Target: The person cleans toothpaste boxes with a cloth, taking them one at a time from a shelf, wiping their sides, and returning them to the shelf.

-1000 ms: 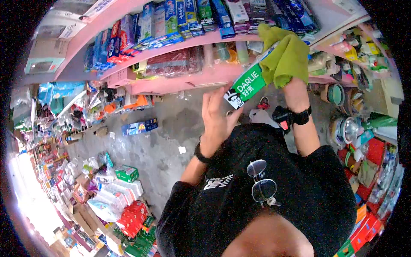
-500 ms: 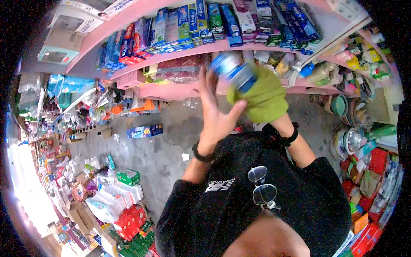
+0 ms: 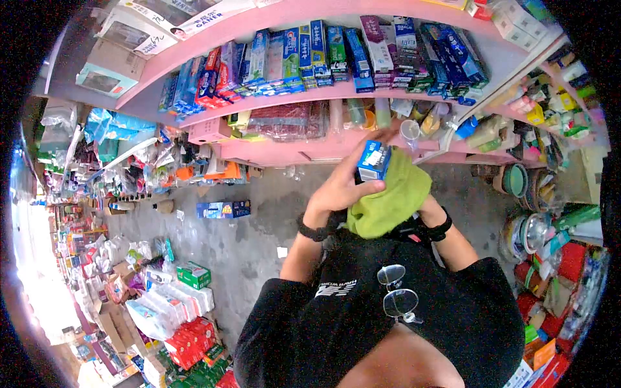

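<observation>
My left hand (image 3: 341, 184) is closed around a small blue carton (image 3: 373, 161) with white lettering, its thumb along the near edge and its fingers behind. A lime-green cloth (image 3: 394, 197) lies against the carton's right side. My right hand (image 3: 429, 208) is inside or behind this cloth; only the part near the wrist shows, and its fingers are covered. Both hands are in front of the pink shelf (image 3: 291, 152), above my black shirt.
Rows of toothpaste boxes (image 3: 301, 57) line the pink shelf above. Below them are a plastic-wrapped dark red package (image 3: 284, 121) and a clear cup (image 3: 409, 131). A blue box (image 3: 223, 209) lies on the grey floor. Stacked goods (image 3: 171, 301) stand at lower left, basins (image 3: 515, 180) at right.
My left hand was spread apart from the blurred blue carton; now it grips it. The cloth and carton have moved lower, and the carton has turned. The shelf sits lower in view.
</observation>
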Demonstrator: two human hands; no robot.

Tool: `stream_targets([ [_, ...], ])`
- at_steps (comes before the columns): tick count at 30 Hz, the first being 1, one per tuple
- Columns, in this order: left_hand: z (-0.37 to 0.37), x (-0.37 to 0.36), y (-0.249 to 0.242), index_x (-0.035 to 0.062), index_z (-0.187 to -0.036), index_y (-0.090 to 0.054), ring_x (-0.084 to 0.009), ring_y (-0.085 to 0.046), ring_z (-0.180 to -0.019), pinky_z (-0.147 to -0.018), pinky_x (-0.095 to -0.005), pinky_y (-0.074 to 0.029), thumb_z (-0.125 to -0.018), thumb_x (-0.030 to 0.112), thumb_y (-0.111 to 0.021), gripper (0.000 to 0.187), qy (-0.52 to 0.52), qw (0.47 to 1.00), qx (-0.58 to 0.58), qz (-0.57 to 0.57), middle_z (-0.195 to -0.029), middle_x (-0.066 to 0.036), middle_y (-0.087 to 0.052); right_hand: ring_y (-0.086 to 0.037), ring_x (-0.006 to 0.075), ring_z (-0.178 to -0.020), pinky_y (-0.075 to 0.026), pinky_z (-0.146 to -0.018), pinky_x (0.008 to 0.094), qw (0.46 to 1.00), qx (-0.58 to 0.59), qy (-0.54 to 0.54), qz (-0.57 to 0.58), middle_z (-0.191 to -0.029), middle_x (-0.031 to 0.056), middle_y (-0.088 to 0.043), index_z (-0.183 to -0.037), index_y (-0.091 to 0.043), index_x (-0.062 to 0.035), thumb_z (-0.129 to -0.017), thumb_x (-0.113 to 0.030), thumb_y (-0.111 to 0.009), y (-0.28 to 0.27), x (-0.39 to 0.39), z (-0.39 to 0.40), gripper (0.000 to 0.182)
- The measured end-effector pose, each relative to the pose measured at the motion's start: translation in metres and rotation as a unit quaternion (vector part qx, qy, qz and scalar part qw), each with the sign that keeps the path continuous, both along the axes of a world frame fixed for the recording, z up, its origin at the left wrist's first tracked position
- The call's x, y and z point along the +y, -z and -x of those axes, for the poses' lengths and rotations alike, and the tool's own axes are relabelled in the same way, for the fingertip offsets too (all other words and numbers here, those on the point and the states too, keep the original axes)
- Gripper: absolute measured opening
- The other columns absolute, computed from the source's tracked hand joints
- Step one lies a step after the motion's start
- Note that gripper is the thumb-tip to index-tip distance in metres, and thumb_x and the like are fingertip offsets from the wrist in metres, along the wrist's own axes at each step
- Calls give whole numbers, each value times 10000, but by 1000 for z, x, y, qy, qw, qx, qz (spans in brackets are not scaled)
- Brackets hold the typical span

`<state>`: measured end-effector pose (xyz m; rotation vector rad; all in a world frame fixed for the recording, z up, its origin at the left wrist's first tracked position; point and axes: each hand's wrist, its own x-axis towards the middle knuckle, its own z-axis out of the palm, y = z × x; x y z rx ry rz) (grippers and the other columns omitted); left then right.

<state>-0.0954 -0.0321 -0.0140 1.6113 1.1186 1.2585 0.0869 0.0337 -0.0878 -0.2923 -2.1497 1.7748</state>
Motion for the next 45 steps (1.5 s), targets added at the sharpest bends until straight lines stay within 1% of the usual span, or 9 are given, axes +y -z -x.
stream_targets([
  [6,-15,-27,-18,-14,-1351,-168,-359,-229,-1274,-1045,-399,-189,-803,285,-524,719,-235,965,109,-46,-1388,-210,-199,-420,230,-1182,-349,-993,363,935,-34,99,-338,-1342,115,-359,-1322,-294,-80,-899,-247,-436,13,18,-10,476],
  [7,-11,-29,-5,-28,-1319,-211,-365,-284,-1232,-1032,-413,-214,-778,225,-564,694,-203,974,83,-48,-1323,-223,-278,-414,238,-1186,-339,-1001,370,985,143,34,89,-1339,119,-361,-1329,-280,-79,-902,-257,-429,3,20,-14,486],
  [8,-26,-34,3,-50,-1267,-260,-360,-360,-1169,-1003,-409,-267,-736,157,-608,668,-260,955,142,2,-1239,-227,-360,-409,247,-1190,-329,-1009,376,817,292,-41,496,-1336,122,-364,-1336,-266,-77,-905,-267,-422,-13,20,-14,496],
  [15,-51,-36,10,-22,-1255,-242,-411,-450,-1089,-878,-403,-384,-759,243,-657,699,-143,974,98,147,-1171,-277,-432,-378,247,-1204,-338,-1002,388,970,74,197,123,-1334,113,-364,-1334,-273,-76,-916,-262,-388,19,17,-10,471],
  [19,-41,-40,22,7,-1288,-219,-300,-547,-952,-808,-347,-433,-804,168,-607,641,-98,973,-60,199,-1084,-200,-515,-496,195,-1070,-437,-896,345,817,325,323,350,-1194,100,-490,-1275,-343,-41,-893,-160,-465,30,35,-14,419],
  [28,16,26,66,14,-1195,-362,-141,-532,-758,-681,-275,-453,-852,116,-542,400,-234,944,-141,188,-964,-92,-528,-496,215,-1069,-439,-895,343,813,28,582,-12,-1200,111,-486,-1277,-347,-39,-885,-162,-450,14,63,-135,424],
  [35,58,189,65,-38,-1116,-394,-305,-563,-841,-724,-392,-455,-829,281,-567,463,-307,944,58,108,-1032,-225,-519,-496,231,-1068,-440,-895,342,839,-147,523,-20,-1205,119,-483,-1278,-350,-38,-879,-163,-439,32,3,-174,428],
  [38,73,218,106,-45,-1109,-417,-400,-494,-983,-800,-450,-423,-796,260,-581,467,-349,853,367,-125,-1089,-291,-460,-496,238,-1068,-441,-895,341,862,-101,495,26,-1207,122,-482,-1278,-351,-38,-876,-164,-434,14,3,-172,430],
  [45,82,217,121,-60,-1159,-427,-386,-593,-803,-655,-420,-495,-804,330,-533,538,-418,739,517,111,-980,-263,-528,-496,254,-1067,-442,-894,339,940,68,299,148,-1212,131,-479,-1280,-354,-37,-870,-166,-423,-57,7,-139,435],
])
